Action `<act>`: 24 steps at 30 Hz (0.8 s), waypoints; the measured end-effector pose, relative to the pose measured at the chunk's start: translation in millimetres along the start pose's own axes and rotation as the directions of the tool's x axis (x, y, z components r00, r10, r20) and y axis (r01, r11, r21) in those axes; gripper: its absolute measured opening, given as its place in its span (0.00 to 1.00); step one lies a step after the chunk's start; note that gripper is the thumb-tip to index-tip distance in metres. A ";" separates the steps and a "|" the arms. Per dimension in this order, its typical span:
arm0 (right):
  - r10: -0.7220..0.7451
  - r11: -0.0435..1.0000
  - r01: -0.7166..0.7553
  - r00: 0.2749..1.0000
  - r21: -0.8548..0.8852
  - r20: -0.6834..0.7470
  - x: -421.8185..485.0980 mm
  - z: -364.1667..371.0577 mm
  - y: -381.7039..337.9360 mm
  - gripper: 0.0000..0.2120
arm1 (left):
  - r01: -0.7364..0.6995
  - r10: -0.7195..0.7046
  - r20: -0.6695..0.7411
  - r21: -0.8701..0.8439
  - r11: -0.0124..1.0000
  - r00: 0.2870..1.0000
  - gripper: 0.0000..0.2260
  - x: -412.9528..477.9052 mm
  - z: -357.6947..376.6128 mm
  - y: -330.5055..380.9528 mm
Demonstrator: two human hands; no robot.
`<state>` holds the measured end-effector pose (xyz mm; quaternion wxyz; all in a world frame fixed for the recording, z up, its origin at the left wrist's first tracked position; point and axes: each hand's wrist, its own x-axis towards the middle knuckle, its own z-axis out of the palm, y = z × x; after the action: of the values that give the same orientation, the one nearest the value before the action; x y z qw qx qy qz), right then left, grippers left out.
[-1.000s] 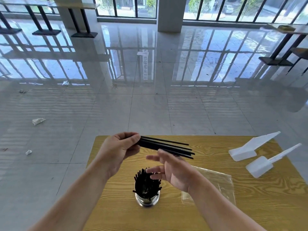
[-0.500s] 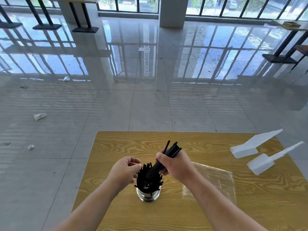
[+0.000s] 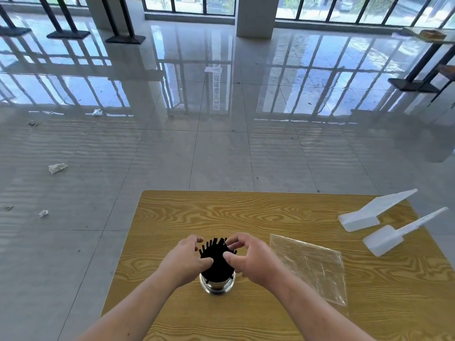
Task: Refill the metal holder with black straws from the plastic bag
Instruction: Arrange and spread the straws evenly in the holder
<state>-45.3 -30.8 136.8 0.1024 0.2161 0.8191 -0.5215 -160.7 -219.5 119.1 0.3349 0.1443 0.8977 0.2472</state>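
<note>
Black straws [image 3: 216, 257] upright in the metal holder [image 3: 216, 286], fanned out at the top, toward 6 o'clock of the wooden table [image 3: 221, 212]. Left hand [image 3: 186, 260] at 9 o'clock of the bundle, fingers curled over the straw tips, thumb pressed against the side. Right hand [image 3: 250, 263] at 3 o'clock, likewise curled round the bundle, thumb on the straws. Bundle clasped between the two.

Half a second back: a slanted bunch gripped in the right hand, upper ends poking toward 12 o'clock above the fist. Now sunk in among the rest. Left hand then curled just beside the holder at 9 o'clock, since closed in on the bundle. A second back: that bunch held level above the table in the left hand.

Clear plastic bag [image 3: 310, 264] flat on the table at 3 o'clock of the holder, just beyond the right wrist, unmoved. Farther white scoop [image 3: 364, 216] and nearer white scoop [image 3: 391, 236] by the table's 2 o'clock corner, as before. Crumpled paper scrap [image 3: 57, 168] on the tiled floor toward 10 o'clock.
</note>
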 end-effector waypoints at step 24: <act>0.051 0.998 -0.047 0.995 0.052 -0.086 -12.8 -20.8 14.4 0.04 | -0.224 0.263 -0.109 0.280 0.933 0.958 0.04 4.7 0.9 33.5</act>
<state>-26.1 -10.1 139.2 0.0741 0.2613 0.8040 -0.5290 -160.4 -189.2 134.2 0.2130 0.2799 0.9197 0.1746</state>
